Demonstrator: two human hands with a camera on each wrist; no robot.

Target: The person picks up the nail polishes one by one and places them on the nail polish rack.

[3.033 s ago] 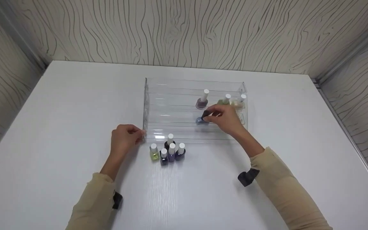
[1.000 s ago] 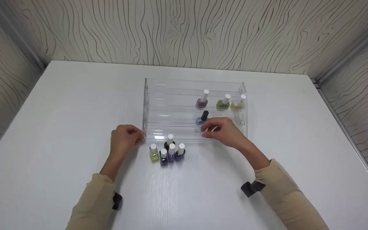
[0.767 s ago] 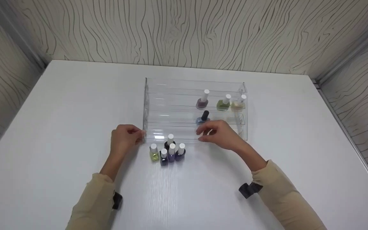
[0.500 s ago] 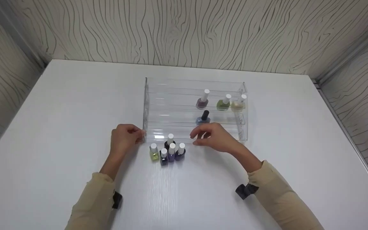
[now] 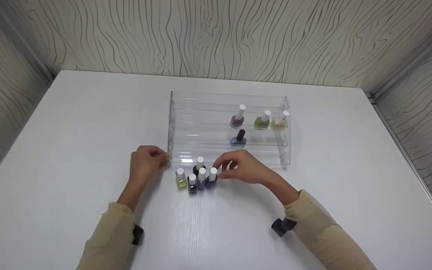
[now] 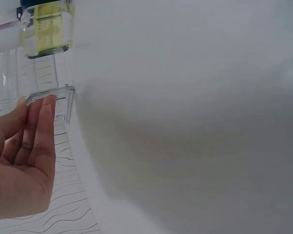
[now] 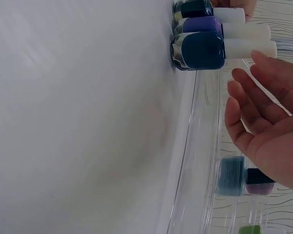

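Note:
My left hand (image 5: 146, 162) pinches the front left corner of a clear acrylic tiered rack (image 5: 208, 152) between thumb and fingers; the left wrist view shows that corner (image 6: 63, 90) close up. My right hand (image 5: 244, 167) is beside a dark blue nail polish bottle (image 5: 211, 183) with a white cap. In the right wrist view its parted fingers (image 7: 256, 107) are right by that bottle's cap (image 7: 251, 49). Next to it stand a purple nail polish (image 5: 201, 185), a small dark nail polish (image 5: 192, 188), a black nail polish (image 5: 197, 169) and a yellow nail polish (image 5: 181, 182).
On the rack's tiers stand a plum nail polish (image 5: 237, 121), a green nail polish (image 5: 261, 123), a pale cream nail polish (image 5: 278, 123) and a light blue nail polish (image 5: 238, 142) with a black cap. The white table (image 5: 216, 232) ends at a wood-patterned wall (image 5: 201, 37).
My right hand has let go of the light blue nail polish on the rack and moved forward-left toward me, to the dark blue bottle. The left hand has stayed at the rack's corner.

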